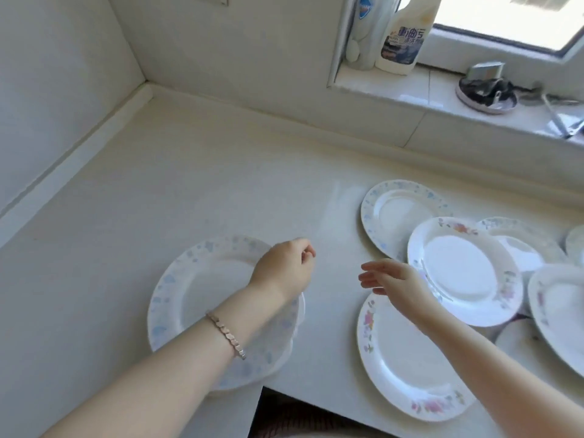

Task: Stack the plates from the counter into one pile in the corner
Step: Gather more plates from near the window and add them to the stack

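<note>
A blue-patterned plate (pixel 202 298) sits low over the counter (pixel 158 191) at the front left. My left hand (pixel 286 267) has its fingers curled at the plate's far right rim, and my forearm crosses over the plate. My right hand (pixel 395 282) hovers open, fingers pointing left, between a pink-flowered plate (pixel 404 368) at the front and another flowered plate (pixel 464 270) behind it. A second blue-rimmed plate (pixel 395 210) lies further back. Several more plates (pixel 556 305) overlap at the right edge. The corner (pixel 147 86) lies at the far left.
On the window sill (pixel 410 90) stand a cleaner bottle (pixel 404 39) and a white bottle (pixel 363 33), with a round dish of dark items (pixel 486 93) to the right. The counter's front edge has a dark gap (pixel 284 412) below.
</note>
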The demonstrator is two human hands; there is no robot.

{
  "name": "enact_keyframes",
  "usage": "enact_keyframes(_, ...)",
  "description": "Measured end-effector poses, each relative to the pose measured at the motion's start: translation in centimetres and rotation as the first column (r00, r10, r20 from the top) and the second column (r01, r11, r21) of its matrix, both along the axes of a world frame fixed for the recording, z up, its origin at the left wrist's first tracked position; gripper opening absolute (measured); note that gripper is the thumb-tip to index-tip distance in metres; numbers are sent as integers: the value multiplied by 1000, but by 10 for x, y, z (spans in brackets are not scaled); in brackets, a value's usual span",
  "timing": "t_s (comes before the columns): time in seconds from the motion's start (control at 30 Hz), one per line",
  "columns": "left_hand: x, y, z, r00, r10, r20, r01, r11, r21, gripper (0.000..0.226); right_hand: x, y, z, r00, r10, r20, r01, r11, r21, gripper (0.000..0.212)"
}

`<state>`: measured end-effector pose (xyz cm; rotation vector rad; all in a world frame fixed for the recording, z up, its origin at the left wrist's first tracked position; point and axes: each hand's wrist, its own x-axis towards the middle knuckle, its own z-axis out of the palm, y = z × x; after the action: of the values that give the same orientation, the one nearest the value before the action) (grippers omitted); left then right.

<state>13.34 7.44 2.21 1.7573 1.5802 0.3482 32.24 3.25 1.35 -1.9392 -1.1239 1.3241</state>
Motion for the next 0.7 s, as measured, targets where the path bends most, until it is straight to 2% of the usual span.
enact_keyframes(0.1, 51, -5, -1, 989, -133, -62, 131, 991, -25, 24, 75, -16, 1, 971, -146, 192, 133, 988, 80, 30)
enact_keyframes(0.23, 102, -10, -7, 968, -215, -129, 204, 974, -94, 26, 168, -33, -16, 896, -254, 364, 338, 923, -186, 10)
enact_keyframes(0.3, 121, -10, -8, 965, -216, -149, 201, 974, -108, 25, 191, -39, -21, 882, -190, 432, 358, 865, -352, 13)
enact_keyframes(0.37, 136, -9, -11, 969, -202, -145, 184, 975, -126, 22, 205, -40, -34, 861, -248, 444, 432, 818, -380, 26)
enact_keyframes(0.43, 147, -7, -14, 976, -183, -121, 165, 975, -147, 20, 210, -39, -49, 821, -487, 299, 569, 748, -343, 42)
enact_keyframes(0.5, 153, -6, -17, 983, -150, -105, 132, 979, -157, 20, 211, -33, -62, 721, -688, 86, 667, 654, -358, 50)
enact_keyframes(0.63, 154, -5, -32, 992, -58, -112, 36, 980, -197, 22, 210, -30, -84, 491, -864, -115, 757, 487, -436, 59)
enact_keyframes(0.7, 152, -7, -43, 989, -26, -147, -6, 977, -213, 22, 208, -31, -89, 405, -894, -189, 793, 447, -415, 55)
